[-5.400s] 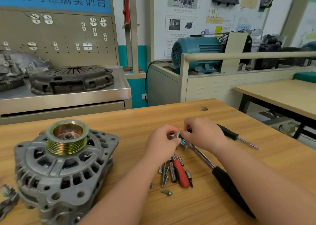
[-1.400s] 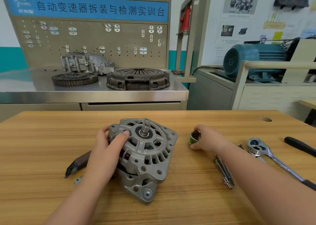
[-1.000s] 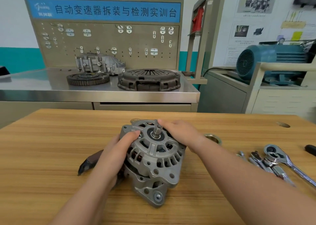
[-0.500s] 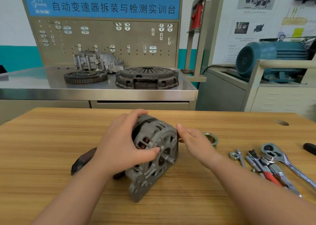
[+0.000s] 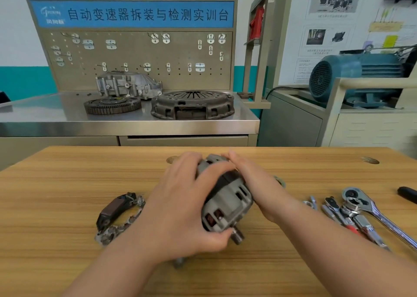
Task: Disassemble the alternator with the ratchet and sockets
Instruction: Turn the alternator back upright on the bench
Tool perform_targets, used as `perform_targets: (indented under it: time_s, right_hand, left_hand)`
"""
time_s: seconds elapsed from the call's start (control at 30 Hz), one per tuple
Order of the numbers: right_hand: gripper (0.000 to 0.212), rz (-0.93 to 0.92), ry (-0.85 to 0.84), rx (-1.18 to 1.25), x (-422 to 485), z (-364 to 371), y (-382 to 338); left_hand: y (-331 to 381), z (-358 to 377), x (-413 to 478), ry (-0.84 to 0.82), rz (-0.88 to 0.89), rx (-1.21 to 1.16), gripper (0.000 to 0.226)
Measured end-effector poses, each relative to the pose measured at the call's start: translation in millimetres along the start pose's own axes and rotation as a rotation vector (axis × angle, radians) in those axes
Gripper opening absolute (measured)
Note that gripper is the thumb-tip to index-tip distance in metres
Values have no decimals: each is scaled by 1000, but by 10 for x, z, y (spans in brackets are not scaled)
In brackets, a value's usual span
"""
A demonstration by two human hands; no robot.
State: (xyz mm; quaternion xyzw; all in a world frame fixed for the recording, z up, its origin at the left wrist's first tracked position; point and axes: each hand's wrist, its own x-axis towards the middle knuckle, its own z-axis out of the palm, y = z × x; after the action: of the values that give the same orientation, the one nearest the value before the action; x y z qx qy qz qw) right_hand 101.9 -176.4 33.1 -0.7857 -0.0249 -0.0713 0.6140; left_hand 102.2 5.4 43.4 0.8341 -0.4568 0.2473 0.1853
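1. The alternator (image 5: 228, 198) is held over the middle of the table (image 5: 56, 184), tipped so that the shaft (image 5: 238, 237) points toward the camera and down.
2. Contact between alternator and table cannot be told; the underside is hidden by the hands.
3. The left hand (image 5: 180, 208) is wrapped round the alternator's left side: fingers curled over the top of the housing, thumb hooked under the near edge just beside the shaft. A firm grip.
4. The right hand (image 5: 252, 181) is laid against the alternator's right side, fingers straight and pressed flat along the housing, not curled round it.
5. The ratchet (image 5: 383, 219) is lying untouched at the right of the table, well apart from both hands.
6. Sockets (image 5: 338, 211) and extensions are piled just left of the ratchet head; too blurred to be sorted.
7. A metal ring (image 5: 281, 180) is partly hidden behind the right wrist.
8. A dark removed part (image 5: 117, 208) is lying on the table left of the left hand.
9. A small bolt (image 5: 179, 261) is seen beside the left wrist.
10. A black handle (image 5: 408, 195) is cut off by the right edge.
11. Behind the table: a steel bench (image 5: 45, 116) carrying a clutch cover (image 5: 191, 105), a ring gear (image 5: 112, 105) and a gearbox case (image 5: 128, 84); a blue motor (image 5: 356, 75) at right.
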Motion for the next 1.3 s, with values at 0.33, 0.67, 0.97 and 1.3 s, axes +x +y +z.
perform_targets:
  time_s: [0.33, 0.67, 0.97, 1.3]
  right_hand:
    - [39, -126, 50, -15, -541, -155, 332]
    - [30, 54, 239, 83, -346, -35, 76]
    - [11, -103, 450, 329, -588, -19, 280]
    - [30, -81, 498, 215, -360, 121, 163]
  left_hand:
    - [296, 111, -347, -79, 183, 102, 83]
    - [252, 225, -390, 24, -737, -904, 124]
    - [266, 333, -332, 65, -508, -870, 99]
    - [23, 287, -270, 109, -501, -879, 95]
